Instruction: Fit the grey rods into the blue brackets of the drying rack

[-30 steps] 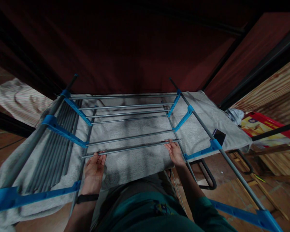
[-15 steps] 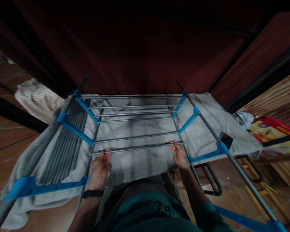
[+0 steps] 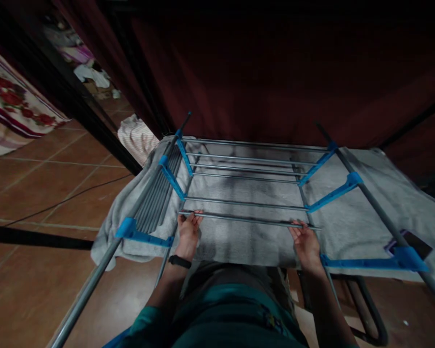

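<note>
Gripped at both ends, low in the centre of the frame: a loose grey rod, lying nearly level, dipping slightly toward the right. At its left end, the left hand, fingers curled up around the bar and closed on it, with a black wristband on the wrist below. At its right end, the right hand, likewise closed on the bar, fingertips wrapped close to the tip. Between the two hands, the rod's whole middle stretch, bare and touching nothing else visible.

Just above the rod in the frame and parallel to it, a fixed rail of the drying rack, with more rails beyond toward the top. At the rail ends, blue brackets joining to the slanted side tubes. Whether the rod's tips sit in any bracket: cannot tell.

Under everything, a grey towel spread flat. On its left part, a bundle of spare rods. Far right, a dark flat phone-like item. At left, brown tiled floor; upper left corner, a floral cloth.
</note>
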Available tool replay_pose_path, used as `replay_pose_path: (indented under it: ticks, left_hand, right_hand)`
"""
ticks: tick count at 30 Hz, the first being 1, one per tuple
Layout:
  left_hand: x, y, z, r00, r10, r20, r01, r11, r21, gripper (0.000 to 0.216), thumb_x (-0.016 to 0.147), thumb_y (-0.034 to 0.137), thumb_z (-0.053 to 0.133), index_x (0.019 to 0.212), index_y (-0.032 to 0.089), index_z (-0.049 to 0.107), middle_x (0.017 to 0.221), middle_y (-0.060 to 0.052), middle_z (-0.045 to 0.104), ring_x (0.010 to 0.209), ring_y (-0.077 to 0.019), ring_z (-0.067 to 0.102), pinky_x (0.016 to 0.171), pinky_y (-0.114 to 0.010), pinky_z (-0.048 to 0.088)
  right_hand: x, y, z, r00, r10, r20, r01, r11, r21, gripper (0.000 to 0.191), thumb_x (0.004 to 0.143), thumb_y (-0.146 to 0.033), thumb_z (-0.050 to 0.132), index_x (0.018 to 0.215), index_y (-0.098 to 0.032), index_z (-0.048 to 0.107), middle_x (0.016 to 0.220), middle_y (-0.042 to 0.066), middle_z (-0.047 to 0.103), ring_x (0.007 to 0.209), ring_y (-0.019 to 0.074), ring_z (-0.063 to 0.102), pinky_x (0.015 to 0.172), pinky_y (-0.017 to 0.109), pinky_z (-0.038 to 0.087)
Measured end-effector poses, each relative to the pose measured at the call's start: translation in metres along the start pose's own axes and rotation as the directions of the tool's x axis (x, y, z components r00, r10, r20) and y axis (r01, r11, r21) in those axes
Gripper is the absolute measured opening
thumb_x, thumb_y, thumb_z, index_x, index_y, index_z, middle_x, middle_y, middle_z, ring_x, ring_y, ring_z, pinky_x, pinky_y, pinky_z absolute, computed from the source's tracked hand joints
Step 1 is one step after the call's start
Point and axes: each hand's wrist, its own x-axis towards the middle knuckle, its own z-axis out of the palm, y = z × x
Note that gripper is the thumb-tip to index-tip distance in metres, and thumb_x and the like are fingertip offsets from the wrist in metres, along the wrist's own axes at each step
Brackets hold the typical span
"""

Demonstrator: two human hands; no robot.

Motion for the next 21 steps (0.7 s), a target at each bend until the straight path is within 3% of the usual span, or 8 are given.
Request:
replay_pose_path:
  ticks: [9,15,21]
  left_hand:
    - [-0.003,-0.001,-0.003,0.998,0.050,-0.022,-0.049,0.998,0.040,0.052,0.086,0.003,0.062,0.128,0.029,0.042,0.084,0.002,0.072,0.073,-0.0138,0.074,0.079,-0.027,0.059]
    - [0.005,-0.003,-0.006,0.993,0.098,-0.061,-0.096,0.995,0.038,0.033,0.082,0.008,0.065,0.106,0.024,0.050,0.075,0.004,0.068,0.069,-0.0139,0.071,0.077,-0.030,0.058]
    - [0.015,0.002,-0.011,0.984,0.156,-0.090,-0.148,0.985,0.087,0.034,0.077,0.007,0.065,0.099,0.025,0.047,0.068,0.008,0.063,0.063,-0.0118,0.065,0.071,-0.027,0.055]
  right_hand:
    - [0.002,-0.019,-0.002,0.985,-0.131,-0.113,0.130,0.991,-0.010,0.014,0.077,-0.034,0.068,0.088,-0.027,0.062,0.090,0.001,0.074,0.081,0.0188,0.074,0.092,0.045,0.059]
    - [-0.007,-0.038,0.021,0.979,-0.175,-0.105,0.179,0.984,0.024,0.024,0.077,-0.038,0.072,0.093,-0.024,0.062,0.090,0.001,0.075,0.080,0.0173,0.072,0.082,0.036,0.058]
    - [-0.023,-0.050,0.055,0.973,-0.216,-0.081,0.221,0.973,0.068,0.026,0.079,-0.042,0.072,0.094,-0.024,0.061,0.085,-0.001,0.074,0.077,0.0156,0.071,0.079,0.032,0.057]
